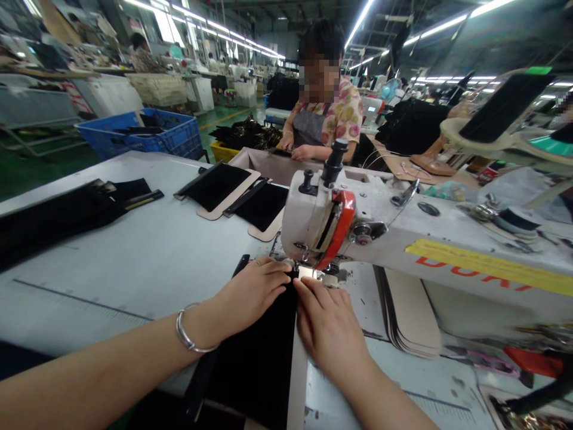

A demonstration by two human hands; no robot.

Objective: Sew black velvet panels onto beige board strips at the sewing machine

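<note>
Panel (262,364) of black material at the sewing machine (308,206), long axis running from the near side toward the needle.
From left: dark cloth (58,221), then open room on the table (102,257); left hand (250,292) open, fingers flat on the panel; pale strip (299,373) along its right edge; right hand (329,316) open, fingers extended over the strip; farther right, stacked pale pieces (414,316).

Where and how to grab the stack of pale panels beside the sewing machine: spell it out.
Take the stack by its rounded near end, coming from the near side, probably thumb on top and fingers at the edges: that end lies out in the open, while the machine's arm hides the far end.
</note>
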